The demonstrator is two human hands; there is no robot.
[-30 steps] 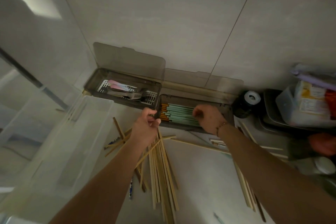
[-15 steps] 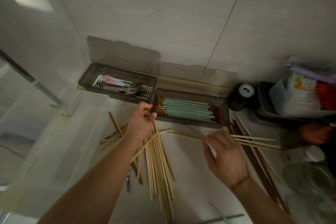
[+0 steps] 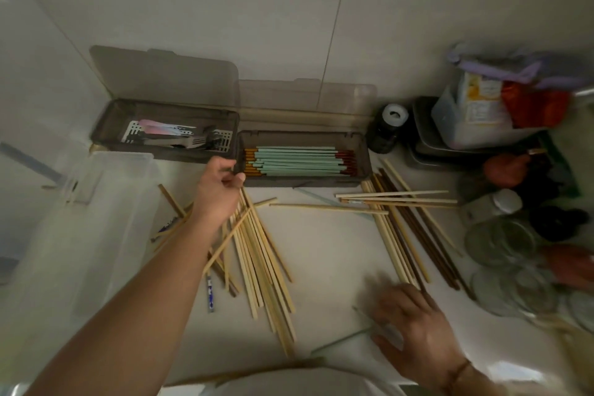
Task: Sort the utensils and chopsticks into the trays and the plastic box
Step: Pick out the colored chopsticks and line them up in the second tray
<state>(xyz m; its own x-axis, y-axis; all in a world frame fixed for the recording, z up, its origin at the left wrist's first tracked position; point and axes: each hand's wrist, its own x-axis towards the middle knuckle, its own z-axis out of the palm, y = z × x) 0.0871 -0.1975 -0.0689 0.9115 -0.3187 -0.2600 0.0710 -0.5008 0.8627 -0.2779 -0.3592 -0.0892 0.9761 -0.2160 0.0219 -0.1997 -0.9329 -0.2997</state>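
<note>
The counter is the biggest thing here, pale and crowded. On its left side stands the clear plastic box, and I cannot tell what is inside. Along the back edge, against the wall, two grey trays sit end to end with lids up: the left tray has forks and other utensils, the right tray has green chopsticks lying flat and parallel.

Loose chopsticks are in two piles on the counter: a pale wooden pile in the middle, under my left arm, and a mixed pale and dark pile toward the right side.

My left hand is at the near left corner of the right tray, fingers curled on its rim; it seems to steady the tray and holds no chopstick. My right hand is low near the front edge, blurred, fingers spread and bent over one thin greenish stick lying there. I cannot tell if it already grips it.

I judge the step is to take this green stick and lay it with the others. To do it well, I would pinch it near the middle, turn it parallel to the tray's long side, and lower it flat with the ends aligned. The left hand should hold the tray so it does not slide. I should watch the sleeve area, because the wooden pile is close and may scatter.
</note>
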